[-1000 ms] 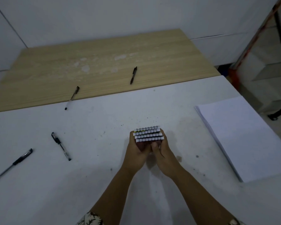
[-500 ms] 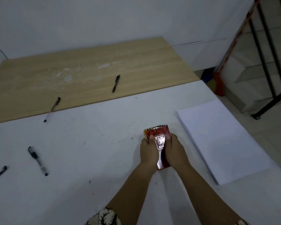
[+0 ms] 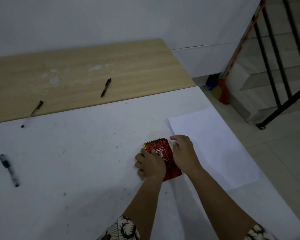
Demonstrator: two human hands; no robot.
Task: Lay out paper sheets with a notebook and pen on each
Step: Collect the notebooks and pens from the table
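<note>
A stack of small spiral notebooks (image 3: 164, 154), red cover on top, lies flat on the white table (image 3: 76, 161). My left hand (image 3: 150, 164) rests on the stack's left side, fingers curled along its edge. My right hand (image 3: 184, 152) hovers just right of the stack, fingers loosely spread, over the near-left edge of the white paper stack (image 3: 211, 146). Three pens are in view: one black pen (image 3: 106, 87) on the wooden board, one pen (image 3: 32, 113) across the board's edge, and one (image 3: 9, 169) at the far left of the white table.
A wooden board (image 3: 76, 73) covers the far half of the surface, against a white wall. The table's right edge drops to a tiled floor (image 3: 275, 161), with a black stair railing (image 3: 274, 66) and a red object (image 3: 223, 90) beyond.
The notebook stack, held upright on edge one second ago, now lies flat. My right hand has let go and moved right toward the paper. The view has swung rightward.
</note>
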